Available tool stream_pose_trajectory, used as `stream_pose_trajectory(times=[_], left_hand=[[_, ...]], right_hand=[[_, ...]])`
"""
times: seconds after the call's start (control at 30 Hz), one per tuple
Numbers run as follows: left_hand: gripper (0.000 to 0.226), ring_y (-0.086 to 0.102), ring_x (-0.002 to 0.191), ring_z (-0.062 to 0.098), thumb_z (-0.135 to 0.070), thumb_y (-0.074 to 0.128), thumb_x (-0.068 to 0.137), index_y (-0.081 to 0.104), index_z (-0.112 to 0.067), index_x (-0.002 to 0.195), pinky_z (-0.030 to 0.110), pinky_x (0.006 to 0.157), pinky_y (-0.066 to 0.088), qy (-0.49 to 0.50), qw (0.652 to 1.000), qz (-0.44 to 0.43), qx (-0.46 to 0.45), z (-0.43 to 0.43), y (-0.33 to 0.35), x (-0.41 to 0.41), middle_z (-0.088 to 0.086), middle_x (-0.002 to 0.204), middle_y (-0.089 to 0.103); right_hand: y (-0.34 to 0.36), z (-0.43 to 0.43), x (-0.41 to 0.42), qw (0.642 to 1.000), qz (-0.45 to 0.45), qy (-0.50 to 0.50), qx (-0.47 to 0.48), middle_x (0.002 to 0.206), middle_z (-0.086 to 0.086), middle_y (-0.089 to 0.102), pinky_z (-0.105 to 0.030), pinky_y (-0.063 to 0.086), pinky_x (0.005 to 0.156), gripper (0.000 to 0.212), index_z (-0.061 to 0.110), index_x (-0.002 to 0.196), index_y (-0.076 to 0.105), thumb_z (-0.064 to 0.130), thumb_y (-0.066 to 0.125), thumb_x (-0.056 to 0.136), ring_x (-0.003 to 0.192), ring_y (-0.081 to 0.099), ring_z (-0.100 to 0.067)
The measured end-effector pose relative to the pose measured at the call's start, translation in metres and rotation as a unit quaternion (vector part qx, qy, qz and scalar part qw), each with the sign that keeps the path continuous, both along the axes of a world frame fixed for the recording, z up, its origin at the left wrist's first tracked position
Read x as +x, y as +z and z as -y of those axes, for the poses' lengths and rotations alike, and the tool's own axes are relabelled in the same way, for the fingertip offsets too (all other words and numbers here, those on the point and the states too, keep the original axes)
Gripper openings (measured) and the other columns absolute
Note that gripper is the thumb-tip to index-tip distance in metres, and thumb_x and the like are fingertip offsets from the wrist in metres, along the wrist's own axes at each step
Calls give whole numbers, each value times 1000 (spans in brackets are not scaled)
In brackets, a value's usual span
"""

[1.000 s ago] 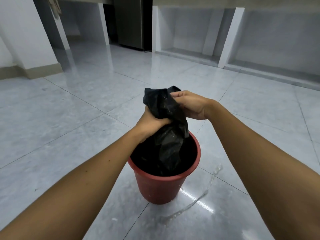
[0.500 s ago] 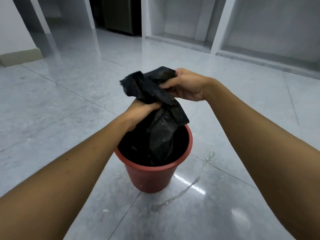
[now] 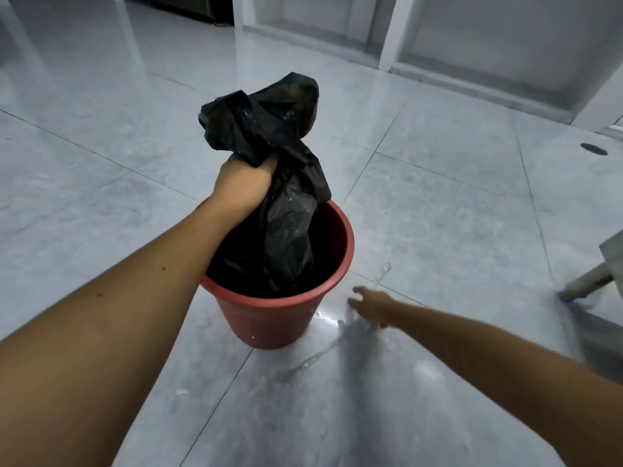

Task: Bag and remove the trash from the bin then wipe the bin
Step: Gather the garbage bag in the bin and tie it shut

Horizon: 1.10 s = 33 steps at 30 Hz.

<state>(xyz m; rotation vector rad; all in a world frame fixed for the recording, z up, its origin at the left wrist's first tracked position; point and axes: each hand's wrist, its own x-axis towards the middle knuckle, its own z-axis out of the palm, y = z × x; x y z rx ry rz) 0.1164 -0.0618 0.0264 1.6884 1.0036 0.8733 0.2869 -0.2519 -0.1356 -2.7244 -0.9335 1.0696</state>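
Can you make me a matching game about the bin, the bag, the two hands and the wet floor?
Things:
1. bin
2. trash bag
3. left hand
4. right hand

Descriptions:
A. black, bunched at the top, its lower part inside the bin
B. open and empty, low beside the bin
C. red, standing on the tiled floor
D. closed around the gathered neck of the bag

Pairs: 1-C, 2-A, 3-D, 4-B
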Motion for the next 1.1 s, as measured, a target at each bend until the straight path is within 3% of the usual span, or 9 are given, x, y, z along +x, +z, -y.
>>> stream_pose_trajectory(times=[0.1, 0.27, 0.43, 0.53, 0.6, 0.67, 0.77, 0.93, 1.1], left_hand=[[42, 58, 113, 21, -45, 57, 86, 61, -19, 119, 30, 94, 44, -5, 1000, 10, -8, 4, 3, 2, 2, 123, 64], [40, 60, 111, 18, -47, 59, 86, 63, -22, 117, 34, 99, 45, -24, 999, 15, -19, 6, 5, -2, -1, 120, 65], [46, 60, 106, 15, -57, 56, 82, 61, -27, 117, 30, 92, 45, -43, 999, -4, -27, 1, 6, -12, -6, 118, 65], [46, 60, 101, 15, -57, 54, 83, 62, -25, 116, 25, 83, 41, -42, 999, -28, -2, 1, 6, -14, -6, 114, 64], [50, 60, 107, 18, -60, 54, 82, 62, -24, 116, 28, 88, 44, -40, 998, -45, 20, 1, 5, -15, -5, 116, 64], [53, 59, 111, 18, -64, 56, 76, 63, -28, 114, 31, 93, 45, -29, 997, -47, 61, 3, 3, -17, -5, 117, 65], [52, 58, 110, 12, -67, 60, 69, 65, -33, 108, 24, 89, 43, -16, 992, -29, 125, 6, 4, -18, -10, 112, 66], [62, 52, 118, 18, -70, 44, 71, 62, -30, 114, 20, 92, 36, 24, 952, -119, 281, -1, 5, -22, -3, 121, 64], [66, 53, 117, 27, -74, 31, 78, 62, -28, 116, 31, 90, 42, 14, 893, -244, 378, -8, 6, -27, 3, 121, 64]], right_hand=[[-39, 17, -24, 996, 84, 12, 25, 126, -17, 42, -38, 45, 91, 31, 15, 121, 48, 30, 44, 94, 110, 51, -39], [-41, 12, -36, 985, 76, -121, 92, 111, -17, 57, -28, 40, 71, 12, 9, 92, 48, 2, 42, 84, 99, 59, -34], [53, -45, 41, 938, 56, -244, 239, 121, -26, 58, -34, 49, 82, 26, -3, 113, 57, 5, 47, 90, 106, 59, -37], [132, -78, 68, 886, -9, -256, 387, 97, -19, 69, -25, 44, 54, 16, 2, 85, 64, 2, 48, 90, 65, 61, -24], [168, -91, 57, 872, -97, -196, 437, 81, -5, 67, -15, 33, 38, 14, 5, 99, 68, 4, 60, 87, 51, 61, -11], [186, -102, 32, 895, -133, -77, 419, 78, 4, 68, -15, 27, 40, 16, 15, 102, 68, 9, 63, 88, 45, 60, -4], [196, -120, -10, 900, -187, 44, 392, 65, 4, 67, -20, 40, 48, 22, 14, 82, 68, 4, 51, 93, 51, 59, -9], [194, -132, -37, 892, -328, -37, 309, 51, -1, 64, -19, 47, 47, 34, 10, 66, 53, 15, 40, 97, 47, 61, -13], [192, -129, -35, 892, -278, 73, 349, 63, 1, 70, -19, 54, 54, 30, 12, 74, 60, 8, 42, 97, 55, 66, -9]])
